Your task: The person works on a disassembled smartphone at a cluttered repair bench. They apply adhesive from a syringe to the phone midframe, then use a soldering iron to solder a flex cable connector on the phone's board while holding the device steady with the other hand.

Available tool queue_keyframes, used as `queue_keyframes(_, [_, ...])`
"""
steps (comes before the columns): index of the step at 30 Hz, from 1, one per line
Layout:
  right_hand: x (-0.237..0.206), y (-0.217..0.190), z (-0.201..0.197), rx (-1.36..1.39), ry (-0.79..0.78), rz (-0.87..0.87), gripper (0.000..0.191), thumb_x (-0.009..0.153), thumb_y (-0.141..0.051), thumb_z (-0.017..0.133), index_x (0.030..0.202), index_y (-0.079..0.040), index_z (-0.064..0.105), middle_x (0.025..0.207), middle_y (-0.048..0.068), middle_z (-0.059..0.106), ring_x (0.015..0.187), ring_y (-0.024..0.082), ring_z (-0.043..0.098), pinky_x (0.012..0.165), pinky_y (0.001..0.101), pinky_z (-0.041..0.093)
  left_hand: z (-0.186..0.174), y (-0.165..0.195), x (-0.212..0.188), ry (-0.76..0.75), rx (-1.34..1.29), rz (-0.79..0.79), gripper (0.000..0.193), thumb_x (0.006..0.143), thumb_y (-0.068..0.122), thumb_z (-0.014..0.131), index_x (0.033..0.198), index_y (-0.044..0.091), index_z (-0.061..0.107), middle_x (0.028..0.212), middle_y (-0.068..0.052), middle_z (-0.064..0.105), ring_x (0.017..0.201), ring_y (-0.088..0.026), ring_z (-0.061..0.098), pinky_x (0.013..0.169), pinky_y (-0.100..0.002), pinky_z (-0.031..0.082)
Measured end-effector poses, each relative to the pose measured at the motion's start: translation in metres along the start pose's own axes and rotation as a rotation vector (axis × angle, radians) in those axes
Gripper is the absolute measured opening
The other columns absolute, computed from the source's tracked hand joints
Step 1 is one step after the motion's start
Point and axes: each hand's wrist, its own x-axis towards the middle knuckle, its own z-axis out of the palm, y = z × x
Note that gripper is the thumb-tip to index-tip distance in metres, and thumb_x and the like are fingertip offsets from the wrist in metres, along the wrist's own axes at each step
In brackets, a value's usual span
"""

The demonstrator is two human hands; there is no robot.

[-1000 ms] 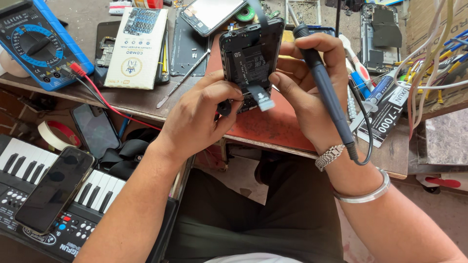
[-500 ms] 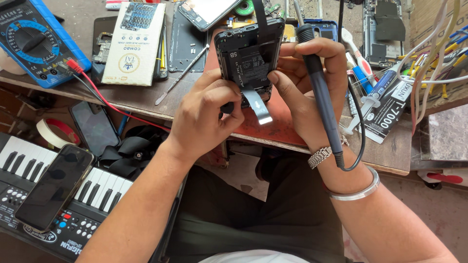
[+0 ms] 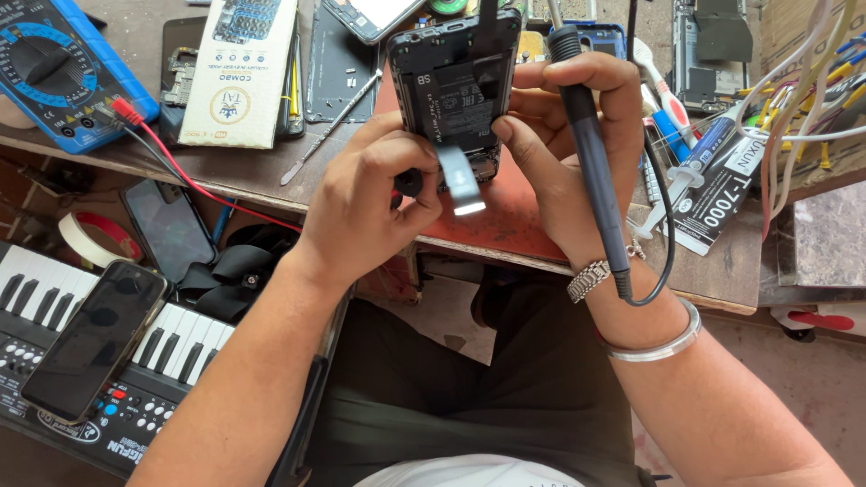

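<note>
The left hand (image 3: 374,212) pinches the lower edge of an opened phone (image 3: 456,95), its grip clenched beside a loose flat ribbon strip (image 3: 460,180) hanging from the phone's bottom. The right hand (image 3: 568,153) steadies the phone's other side with its thumb while grasping a soldering iron (image 3: 591,153). The phone's long axis runs away from the person, tilted up over the red mat (image 3: 505,225) on the table (image 3: 234,171); both hands are touching it.
</note>
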Motion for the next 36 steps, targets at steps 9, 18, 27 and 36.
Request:
queue_keyframes(9, [0.0018, 0.0004, 0.0008, -0.005, 0.0, -0.005, 0.05, 0.103, 0.022, 0.068, 0.131, -0.011, 0.044, 0.129, 0.011, 0.061, 0.122, 0.022, 0.069, 0.105, 0.0307, 0.06, -0.0042, 0.0, 0.0007, -0.041, 0.071, 0.035, 0.048, 0.087, -0.01, 0.075, 0.12, 0.007, 0.044, 0.104, -0.01, 0.064, 0.11, -0.036, 0.066, 0.089, -0.042, 0.056])
queue_keyframes(18, [0.0027, 0.0004, 0.0015, -0.044, -0.018, -0.044, 0.049, 0.104, 0.023, 0.067, 0.131, -0.011, 0.044, 0.129, 0.01, 0.061, 0.122, 0.021, 0.069, 0.106, 0.0308, 0.06, -0.0049, 0.0021, 0.002, -0.045, 0.095, -0.001, 0.044, 0.088, -0.008, 0.075, 0.119, 0.007, 0.047, 0.105, -0.01, 0.064, 0.11, -0.035, 0.066, 0.086, -0.041, 0.056])
queue_keyframes(27, [-0.0006, 0.0021, 0.0004, -0.069, -0.038, -0.078, 0.047, 0.105, 0.026, 0.064, 0.128, -0.01, 0.043, 0.131, 0.011, 0.061, 0.124, 0.021, 0.068, 0.108, 0.0315, 0.06, -0.0073, 0.0029, 0.0021, -0.071, 0.069, -0.017, 0.046, 0.089, -0.008, 0.077, 0.121, 0.008, 0.048, 0.111, -0.01, 0.065, 0.11, -0.034, 0.067, 0.085, -0.04, 0.057])
queue_keyframes(36, [-0.0015, 0.0025, -0.0008, -0.072, -0.051, -0.099, 0.049, 0.105, 0.027, 0.064, 0.129, -0.01, 0.043, 0.132, 0.011, 0.061, 0.124, 0.021, 0.068, 0.109, 0.0319, 0.059, -0.0071, 0.0008, 0.0019, -0.06, 0.028, -0.033, 0.047, 0.089, -0.008, 0.078, 0.121, 0.008, 0.048, 0.115, -0.011, 0.066, 0.109, -0.033, 0.067, 0.087, -0.039, 0.057])
